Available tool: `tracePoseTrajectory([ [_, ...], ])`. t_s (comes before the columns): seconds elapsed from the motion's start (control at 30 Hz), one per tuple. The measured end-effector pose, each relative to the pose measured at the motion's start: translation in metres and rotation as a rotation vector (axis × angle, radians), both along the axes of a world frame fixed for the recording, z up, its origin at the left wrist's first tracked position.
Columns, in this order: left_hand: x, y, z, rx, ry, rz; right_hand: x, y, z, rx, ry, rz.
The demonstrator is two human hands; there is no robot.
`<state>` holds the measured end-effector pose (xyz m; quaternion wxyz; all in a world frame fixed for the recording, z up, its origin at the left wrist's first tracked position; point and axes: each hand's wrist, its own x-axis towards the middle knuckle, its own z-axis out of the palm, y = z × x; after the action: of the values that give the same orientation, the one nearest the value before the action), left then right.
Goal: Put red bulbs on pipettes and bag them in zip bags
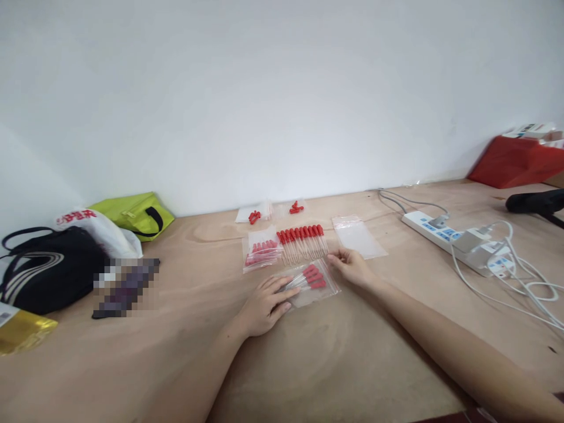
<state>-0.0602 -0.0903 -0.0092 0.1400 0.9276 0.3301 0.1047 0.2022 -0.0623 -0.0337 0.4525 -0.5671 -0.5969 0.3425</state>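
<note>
A clear zip bag (304, 301) holding several droppers with red bulbs (318, 284) lies flat on the table in front of me. My left hand (267, 306) rests on its left end, fingers stretched out and lying over the plastic. At the bag's upper right corner, by the zip edge, the fingers and thumb of my right hand (350, 267) are pinched together. Just beyond lies a row of loose droppers (304, 242), red bulbs pointing away from me. To the left of that row are stacked zip bags (262, 249) with more droppers inside.
An unfilled zip bag (359, 238) lies right of the row. Small red bulbs (254, 217) sit on bags at the back. A power strip (440, 232) with chargers and tangled white cables is at right. Bags, including a black one (57, 267), stand at left.
</note>
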Motion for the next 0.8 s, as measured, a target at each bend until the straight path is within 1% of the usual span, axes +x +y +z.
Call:
tracePoseTrajectory([
  [0.07, 0.0, 0.0, 0.0, -0.008, 0.002, 0.002, 0.006, 0.018, 0.005, 0.031, -0.181, -0.167],
  [0.13, 0.0, 0.0, 0.0, -0.013, -0.003, 0.004, 0.009, 0.039, 0.01, -0.016, -0.344, -0.254],
  [0.17, 0.0, 0.0, 0.0, -0.015, -0.009, 0.006, 0.008, 0.05, 0.012, -0.066, -0.403, -0.27],
  [0.23, -0.001, 0.0, 0.0, -0.018, -0.014, 0.008, 0.005, 0.068, 0.015, -0.118, -0.444, -0.283],
  [0.37, -0.001, -0.001, 0.0, -0.023, 0.003, 0.003, -0.005, 0.091, 0.018, -0.198, -0.451, -0.28],
  [0.47, -0.001, -0.001, 0.001, -0.018, -0.002, -0.009, -0.008, 0.099, 0.019, -0.267, -0.439, -0.269],
  [0.57, -0.001, -0.001, 0.0, -0.011, -0.01, -0.019, -0.007, 0.1, 0.019, -0.31, -0.402, -0.262],
  [0.8, 0.0, -0.001, 0.0, -0.01, -0.033, -0.016, 0.007, 0.09, 0.019, -0.269, -0.235, -0.267],
])
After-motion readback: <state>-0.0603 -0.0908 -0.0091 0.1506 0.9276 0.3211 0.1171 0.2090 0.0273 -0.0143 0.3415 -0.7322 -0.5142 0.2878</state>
